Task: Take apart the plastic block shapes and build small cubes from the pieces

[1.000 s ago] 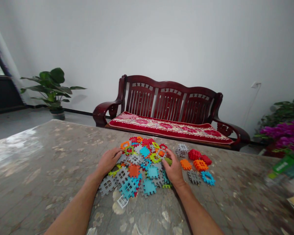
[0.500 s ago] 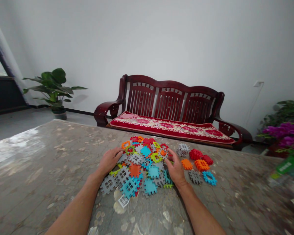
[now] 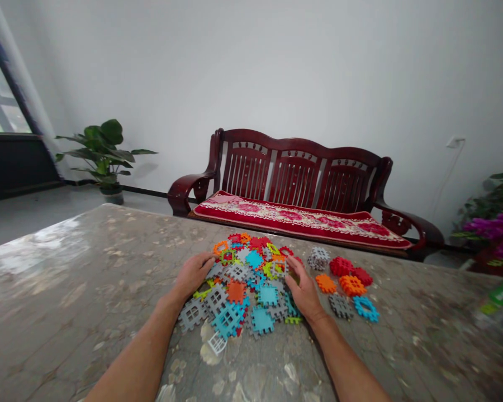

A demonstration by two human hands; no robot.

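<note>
A heap of toothed plastic building tiles in grey, turquoise, red, orange and lime lies on the table between my hands, with a turquoise tile (image 3: 269,295) near its middle. My left hand (image 3: 195,274) rests on the heap's left edge, fingers stretched out, beside grey tiles. At the heap's right side, my right hand (image 3: 304,287) has thumb and fingers at the edge of a grey square frame tile (image 3: 280,269) and appears to pinch it. Nearest me lies a small white window piece (image 3: 217,343).
Right of the heap are sorted tiles: a grey stack (image 3: 318,258), red tiles (image 3: 341,266), orange tiles (image 3: 352,285), dark grey tiles (image 3: 340,306) and a blue ring tile (image 3: 365,309). A wooden bench (image 3: 295,173) stands behind the table (image 3: 121,268). Purple flowers (image 3: 494,229) are at right.
The view has swung slightly left, so everything sits further right. The grey frame tile at my right fingertips has shifted a little against the heap. My left hand has stayed nearly still.
</note>
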